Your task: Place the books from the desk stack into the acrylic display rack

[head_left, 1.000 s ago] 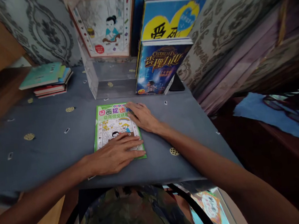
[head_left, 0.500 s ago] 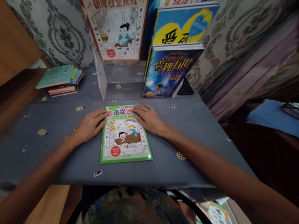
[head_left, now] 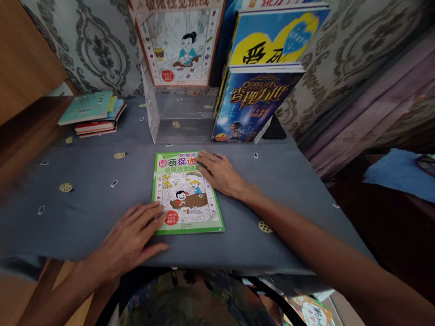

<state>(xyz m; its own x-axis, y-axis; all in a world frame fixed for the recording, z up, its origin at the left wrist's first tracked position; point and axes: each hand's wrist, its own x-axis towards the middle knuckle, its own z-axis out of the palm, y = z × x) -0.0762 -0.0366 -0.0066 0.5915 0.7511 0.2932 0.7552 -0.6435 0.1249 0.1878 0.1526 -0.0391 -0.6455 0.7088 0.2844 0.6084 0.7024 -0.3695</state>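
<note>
A picture book with a green border [head_left: 189, 213] lies flat on the grey tablecloth in front of me. Its cover shows two children by a brown log-like shape. My left hand [head_left: 132, 236] is at the lower left edge, fingers stretched out and fingertips on the cover, thumb apart near the bottom corner. At the upper right edge rests my right hand [head_left: 220, 173], its fingers extended over the corner of the cover and hiding part of the title. Neither hand grips the book.
Behind the book stands a clear acrylic rack [head_left: 184, 130] with a brown-bordered picture book [head_left: 184, 44] upright in it. A dark blue book [head_left: 252, 104] and a yellow-and-blue book [head_left: 275, 36] stand to its right. A stack of books [head_left: 87, 108] lies back left; a dark phone-like object [head_left: 274, 128] sits behind the rack.
My left hand has slid from the book's upper left edge down to its lower left edge. My right hand stays at the upper right. The view has shifted slightly.
</note>
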